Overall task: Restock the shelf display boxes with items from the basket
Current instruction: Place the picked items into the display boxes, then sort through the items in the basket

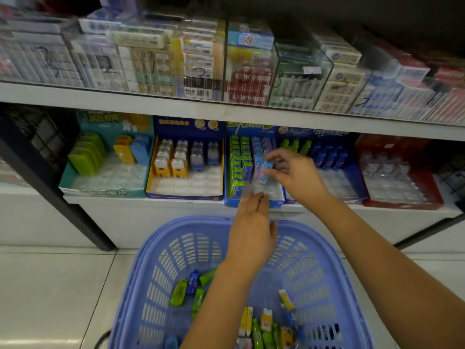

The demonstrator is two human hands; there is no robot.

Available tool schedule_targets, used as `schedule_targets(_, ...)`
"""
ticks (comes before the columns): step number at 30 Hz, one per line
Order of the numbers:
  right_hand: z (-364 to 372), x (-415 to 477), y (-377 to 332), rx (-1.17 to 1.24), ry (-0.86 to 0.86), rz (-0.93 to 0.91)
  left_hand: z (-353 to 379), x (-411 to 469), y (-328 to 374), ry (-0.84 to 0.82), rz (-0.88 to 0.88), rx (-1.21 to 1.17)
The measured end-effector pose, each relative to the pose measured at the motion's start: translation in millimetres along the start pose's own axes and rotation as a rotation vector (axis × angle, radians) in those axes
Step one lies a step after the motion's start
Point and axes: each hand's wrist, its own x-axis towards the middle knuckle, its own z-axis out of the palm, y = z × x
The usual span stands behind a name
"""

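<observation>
A: Open cardboard display boxes (185, 196), lower shelf?
B: Five.
A: Lilac slotted plastic basket (161, 273)?
B: One.
A: Hands?
B: Two: left hand (251, 222), right hand (295, 173) pinching one small blue packet (266, 164).
A: Basket, left cluster?
B: Three green plastic tubes (178, 292), one blue plastic tube (193, 282).

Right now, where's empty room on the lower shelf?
Free: teal box front rows, up to green packs; yellow-sided box front rows, up to bear cases; most of red box. Crowded: middle blue box, left hand at it, right hand holding blue pack.
</observation>
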Motion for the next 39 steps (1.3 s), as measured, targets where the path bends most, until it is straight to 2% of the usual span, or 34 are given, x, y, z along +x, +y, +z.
schedule_targets(7, 9, 3, 11, 0.196, 0.036, 0.09, 0, -1, -4, -0.011, 0.018, -0.036)
schedule_targets(15, 9, 3, 6, -0.166, -0.031, -0.038, -3, -2, -6, -0.039, 0.051, -0.041)
schedule_targets(18, -3, 0, -6, -0.308, -0.093, -0.067, -4, -11, -7, 0.032, 0.087, -0.212)
schedule_targets(21, -10, -30, -15, -0.185, -0.139, 0.056, 9, -27, -23, 0.169, 0.052, -0.32)
schedule_targets(23, 2, -62, -12, -0.184, -0.343, 0.147, 28, -34, -41, 0.046, -0.078, -0.264)
schedule_targets(27, 61, -126, 18, -0.25, -0.878, 0.425, 78, -65, -88, -0.633, -0.277, 0.083)
schedule_targets(29, 94, -152, 40, -0.257, -1.06, 0.595, 93, -88, -107, -0.808, -0.327, 0.127)
schedule_targets(33, 147, -187, 79, -0.25, -1.047, 0.796, 111, -111, -123, -0.892, -0.297, 0.161)
schedule_targets(36, 175, -201, 96, -0.254, -0.968, 0.872, 121, -113, -125, -0.828, -0.253, 0.225)
schedule_targets(39, 197, -208, 108, -0.257, -0.871, 0.856, 132, -110, -123, -0.759, -0.228, 0.284)
